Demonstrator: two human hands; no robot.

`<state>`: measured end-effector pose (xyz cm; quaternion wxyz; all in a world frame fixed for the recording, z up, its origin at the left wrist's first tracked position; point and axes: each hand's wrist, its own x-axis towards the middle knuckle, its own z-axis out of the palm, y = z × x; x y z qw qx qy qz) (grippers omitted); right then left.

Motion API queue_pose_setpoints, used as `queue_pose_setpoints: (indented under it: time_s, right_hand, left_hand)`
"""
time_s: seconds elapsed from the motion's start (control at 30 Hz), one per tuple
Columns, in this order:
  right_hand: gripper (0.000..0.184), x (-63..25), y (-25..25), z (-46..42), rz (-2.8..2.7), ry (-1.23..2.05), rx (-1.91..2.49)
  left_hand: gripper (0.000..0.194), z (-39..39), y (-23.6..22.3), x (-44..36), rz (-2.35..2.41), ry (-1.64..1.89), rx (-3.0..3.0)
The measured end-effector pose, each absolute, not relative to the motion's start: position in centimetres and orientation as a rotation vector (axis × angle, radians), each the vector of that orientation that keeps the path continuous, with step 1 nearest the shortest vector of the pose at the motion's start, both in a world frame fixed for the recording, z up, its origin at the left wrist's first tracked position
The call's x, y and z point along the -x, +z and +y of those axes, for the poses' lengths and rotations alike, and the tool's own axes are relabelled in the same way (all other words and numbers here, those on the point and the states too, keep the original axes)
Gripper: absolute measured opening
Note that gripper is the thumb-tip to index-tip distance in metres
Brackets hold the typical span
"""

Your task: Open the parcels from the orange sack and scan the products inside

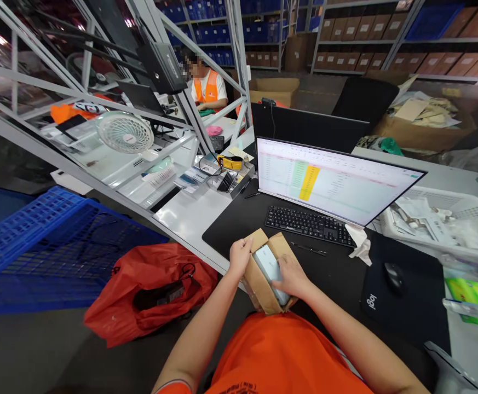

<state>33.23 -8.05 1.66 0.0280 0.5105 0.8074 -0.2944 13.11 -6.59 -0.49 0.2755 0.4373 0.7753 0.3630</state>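
Observation:
A brown cardboard box (pixel 258 282) with its flaps up is held at the desk's near edge, against my body. Inside it lies a pale blue box (pixel 268 262) with small print on its top. My left hand (pixel 240 256) grips the cardboard at its upper left side, thumb and fingers pinching a flap. My right hand (pixel 291 277) reaches into the cardboard opening, its thumb and fingers on the pale blue box. Whether those fingers close around it or only press on it is partly hidden.
Beyond the hands are a keyboard (pixel 308 224), a pen (pixel 309 249) and a monitor (pixel 333 178). To the right are a mouse (pixel 393 276), a scanner (pixel 448 366) and a white basket (pixel 472 210). A red bag (pixel 119 295) and blue crate (pixel 74 251) stand left. A co-worker (pixel 209 87) sits behind.

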Motion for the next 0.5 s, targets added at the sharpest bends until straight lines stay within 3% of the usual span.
queue_pose_setpoints:
  time_s: [0.13,0.37,0.5]
  right_hand:
    - [0.079,-32.8,1.6,-8.4,2.475,-0.913,-1.671]
    - [0.055,-34.9,2.3,-9.1,2.485,-1.095,-1.837]
    - [0.058,-35.5,3.0,-11.1,2.454,-1.005,-1.960]
  left_hand:
    - [0.048,-6.8,-0.3,-12.9,2.091,0.999,-1.147]
    - [0.037,-7.3,1.1,-13.2,2.042,0.927,-1.263]
    - [0.034,-7.7,2.0,-14.2,2.045,0.826,-1.349]
